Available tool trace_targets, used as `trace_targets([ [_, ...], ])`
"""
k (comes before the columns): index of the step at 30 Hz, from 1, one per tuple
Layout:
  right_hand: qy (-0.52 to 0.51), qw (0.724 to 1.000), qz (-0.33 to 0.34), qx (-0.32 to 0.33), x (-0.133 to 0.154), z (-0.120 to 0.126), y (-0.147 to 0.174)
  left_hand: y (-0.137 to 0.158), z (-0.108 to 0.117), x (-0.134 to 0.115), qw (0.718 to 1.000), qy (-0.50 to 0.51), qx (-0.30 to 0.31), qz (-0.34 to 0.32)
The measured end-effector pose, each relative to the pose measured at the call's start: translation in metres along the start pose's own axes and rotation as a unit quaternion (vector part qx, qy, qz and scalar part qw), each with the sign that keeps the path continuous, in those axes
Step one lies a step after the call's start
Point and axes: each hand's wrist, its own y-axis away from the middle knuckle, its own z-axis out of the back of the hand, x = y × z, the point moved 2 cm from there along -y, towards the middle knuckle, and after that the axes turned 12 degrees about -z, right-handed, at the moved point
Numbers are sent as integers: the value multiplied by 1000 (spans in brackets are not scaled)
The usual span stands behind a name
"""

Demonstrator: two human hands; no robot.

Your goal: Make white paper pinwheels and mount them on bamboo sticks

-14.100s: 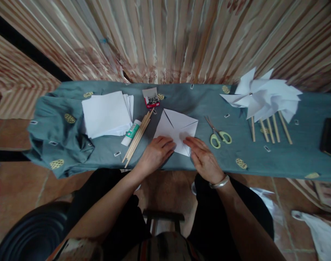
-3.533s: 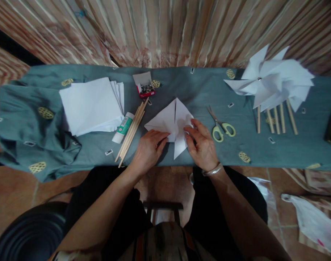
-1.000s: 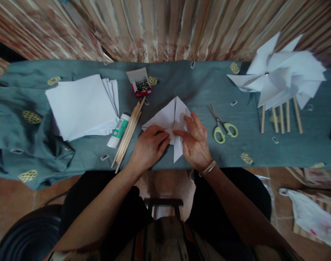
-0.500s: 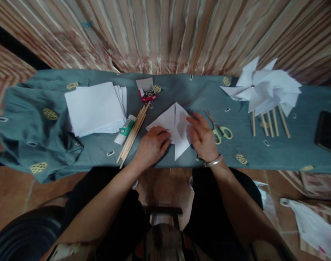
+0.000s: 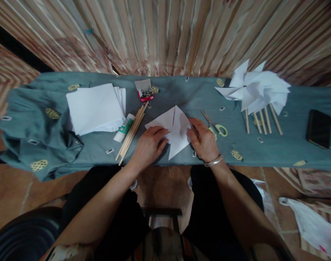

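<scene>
A white sheet of paper (image 5: 179,133), cut with slits running in from its corners, lies between my hands at the middle of the table. My left hand (image 5: 150,145) grips the paper's left side, fingertips close to the centre. At its right edge, my right hand (image 5: 205,142) has thumb and fingers closed on the paper. Just beyond that hand lie scissors (image 5: 219,129) with light green handles, partly behind my fingers. Left of my left hand are several thin wooden sticks (image 5: 133,132) and a green-and-white glue stick (image 5: 124,128).
A stack of white paper (image 5: 93,108) lies at the left on the green tablecloth (image 5: 160,88). An open red box of thumbtacks (image 5: 146,95) stands at the back. Several white pinwheels (image 5: 258,88) on sticks lie at the right, with a black phone (image 5: 319,128) beyond.
The paper's right part has swung slightly left, its lower point shifting left and the slit looking narrower. My right hand has moved down to the paper's right edge. The view has turned slightly right.
</scene>
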Motion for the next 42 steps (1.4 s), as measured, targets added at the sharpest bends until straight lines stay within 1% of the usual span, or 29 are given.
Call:
trace_targets([
  [4, 1, 1000, -17, -2, 4, 8, 8, 1, 4, -4, 1000, -1, -21, -10],
  [8, 5, 997, -72, 13, 6, 14, 21, 6, 8, -9, 999, -9, -38, -27],
  [11, -22, 993, -113, 31, 5, 16, 33, 12, 11, -11, 997, -25, -56, -35],
  [16, -78, 987, -131, 51, 4, 21, 49, 24, 11, -16, 995, -50, -67, -49],
  [18, -100, 984, -136, 64, 4, 22, 53, 27, 9, -23, 993, -65, -54, -82],
  [21, -122, 978, -144, 86, 5, 21, 56, 29, 4, -37, 987, -76, -4, -144],
  [23, -128, 976, -147, 102, 5, 19, 57, 30, 0, -42, 984, -78, 27, -157],
  [25, -138, 971, -147, 126, 5, 17, 57, 31, -2, -42, 984, -84, 40, -154],
  [28, -156, 965, -132, 161, 5, 14, 57, 33, -1, -37, 983, -96, 34, -152],
  [30, -147, 968, -116, 170, 6, 15, 58, 35, -1, -35, 982, -107, 26, -156],
  [33, -105, 978, -82, 159, 8, 17, 58, 39, 0, -33, 979, -120, 26, -161],
  [36, -48, 992, -14, 118, 11, 20, 58, 41, -1, -34, 979, -122, 37, -159],
  [38, -7, 994, 28, 103, 11, 21, 57, 43, -1, -34, 979, -123, 46, -156],
  [40, 14, 992, 53, 112, 11, 21, 57, 43, -2, -34, 979, -126, 53, -154],
  [42, 11, 989, 66, 135, 11, 21, 57, 44, -2, -34, 979, -127, 59, -151],
])
